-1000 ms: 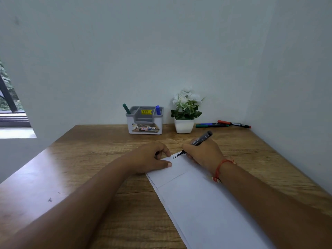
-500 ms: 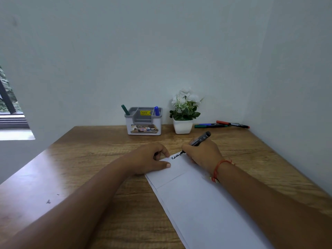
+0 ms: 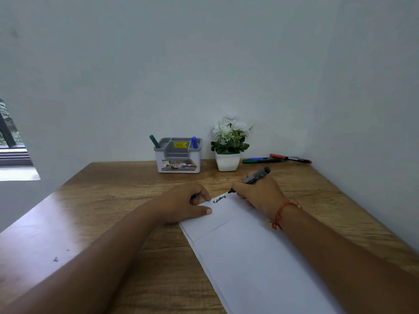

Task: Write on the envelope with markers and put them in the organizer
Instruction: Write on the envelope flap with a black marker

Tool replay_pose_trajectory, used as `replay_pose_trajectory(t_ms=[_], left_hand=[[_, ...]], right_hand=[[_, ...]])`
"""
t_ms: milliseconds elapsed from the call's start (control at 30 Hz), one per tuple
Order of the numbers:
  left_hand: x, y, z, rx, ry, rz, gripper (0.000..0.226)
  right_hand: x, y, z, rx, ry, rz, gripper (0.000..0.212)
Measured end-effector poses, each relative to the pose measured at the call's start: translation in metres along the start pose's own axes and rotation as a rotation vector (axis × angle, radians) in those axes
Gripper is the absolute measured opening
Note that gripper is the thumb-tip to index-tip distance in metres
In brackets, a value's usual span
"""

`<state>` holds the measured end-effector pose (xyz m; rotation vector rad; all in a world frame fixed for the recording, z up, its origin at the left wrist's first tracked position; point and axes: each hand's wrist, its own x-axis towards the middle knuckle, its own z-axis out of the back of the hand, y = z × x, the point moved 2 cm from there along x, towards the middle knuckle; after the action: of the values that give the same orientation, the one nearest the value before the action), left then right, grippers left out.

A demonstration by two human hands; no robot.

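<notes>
table [image 3: 127,200]: wood grain, slight sheen | envelope [image 3: 256,257]: matt white paper | organizer [image 3: 178,165]: smooth grey-white plastic, glossy label | marker [image 3: 257,175]: dark matt plastic | pot [image 3: 227,162]: smooth white | wall [image 3: 204,64]: matt paint

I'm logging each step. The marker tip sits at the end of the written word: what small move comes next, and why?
Probably the right hand lifts the black marker off the envelope: its tip is at the envelope's far edge, past the writing, so little room remains. The left hand pins it.
</notes>
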<state>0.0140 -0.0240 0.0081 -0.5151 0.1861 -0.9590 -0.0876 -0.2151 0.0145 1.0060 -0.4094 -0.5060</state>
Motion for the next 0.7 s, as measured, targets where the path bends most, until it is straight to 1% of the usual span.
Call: replay_pose_trajectory(t_ms=[100, 233, 367, 700], left_hand=[[-0.0002, -0.0002, -0.0003, 0.009, 0.0, -0.005, 0.032], [0.0007, 0.0009, 0.0, 0.019, 0.001, -0.003, 0.032], [0.001, 0.0012, -0.0002, 0.007, 0.0, -0.004, 0.032], [0.0012, 0.0014, -0.0002, 0.009, 0.011, 0.004, 0.032]], right_hand=[[0.0014, -0.0032, -0.0015, -0.005, 0.022, -0.019, 0.016], [0.0024, -0.0038, -0.004, -0.045, 0.046, -0.011, 0.02], [0.005, -0.0064, -0.005, -0.048, 0.038, -0.023, 0.027], [0.0058, -0.0064, -0.0013, -0.017, -0.006, -0.022, 0.027]])
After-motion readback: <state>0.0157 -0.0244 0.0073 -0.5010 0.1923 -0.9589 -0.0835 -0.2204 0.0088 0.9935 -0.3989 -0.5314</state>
